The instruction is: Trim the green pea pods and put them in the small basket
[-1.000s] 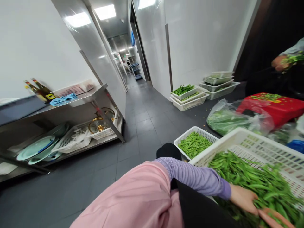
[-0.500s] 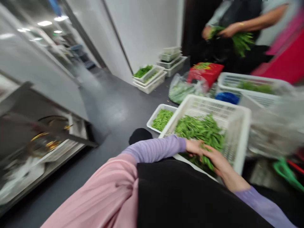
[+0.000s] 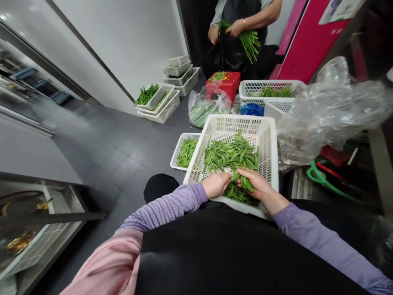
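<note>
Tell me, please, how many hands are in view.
4: the wearer's left hand and right hand over the large basket of pods; a co-worker's two hands at green stalks.

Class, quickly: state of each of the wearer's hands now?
Left hand: closed; whether it holds anything can't be told.
Right hand: closed, holding pea pods.

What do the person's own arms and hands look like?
The left hand and right hand are bare, with no gloves. The left forearm wears a finely striped purple sleeve with a plain purple cuff; pink cloth covers it higher up. The right forearm's sleeve is light purple.
</note>
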The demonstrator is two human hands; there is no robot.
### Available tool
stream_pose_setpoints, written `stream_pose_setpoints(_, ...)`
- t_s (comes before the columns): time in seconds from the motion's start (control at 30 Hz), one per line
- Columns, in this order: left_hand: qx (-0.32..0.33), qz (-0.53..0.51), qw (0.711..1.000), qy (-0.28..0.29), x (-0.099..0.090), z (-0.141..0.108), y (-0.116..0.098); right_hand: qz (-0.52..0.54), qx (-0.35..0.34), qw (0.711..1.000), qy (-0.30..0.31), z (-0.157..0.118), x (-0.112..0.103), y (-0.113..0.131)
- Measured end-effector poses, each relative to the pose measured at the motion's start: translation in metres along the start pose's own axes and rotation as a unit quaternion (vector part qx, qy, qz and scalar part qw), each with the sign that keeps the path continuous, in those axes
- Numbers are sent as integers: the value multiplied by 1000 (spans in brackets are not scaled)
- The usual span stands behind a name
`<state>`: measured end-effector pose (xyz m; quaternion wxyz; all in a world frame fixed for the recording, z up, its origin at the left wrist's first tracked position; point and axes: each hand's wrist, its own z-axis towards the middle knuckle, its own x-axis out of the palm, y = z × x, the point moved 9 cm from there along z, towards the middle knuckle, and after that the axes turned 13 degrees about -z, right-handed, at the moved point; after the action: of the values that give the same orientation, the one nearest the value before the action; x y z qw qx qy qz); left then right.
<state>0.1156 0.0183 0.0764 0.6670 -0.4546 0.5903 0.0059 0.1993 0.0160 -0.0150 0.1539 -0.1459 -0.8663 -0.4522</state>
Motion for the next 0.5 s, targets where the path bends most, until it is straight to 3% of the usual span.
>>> stream_pose_setpoints(0.07,15,38,999,8,4,-1,-5,-11,6,1000,9,-2,3,-2)
stream_pose_setpoints(0.17,28,53,998,27,6,-1,-3,-83,12,992,94,-9,19,-2)
stream_pose_setpoints(0.23,-12,57,998,9,-4,0,14,-128,12,981,146,-15,28,-1)
stream_pose_setpoints(0.37,-106,74,991,-41,-31,-1,51,-147,16,978,145,-16,26,1)
stream_pose_setpoints(0.5,-14,129,991,-2,-26,-4,25,-163,15,974,154,-12,26,-3)
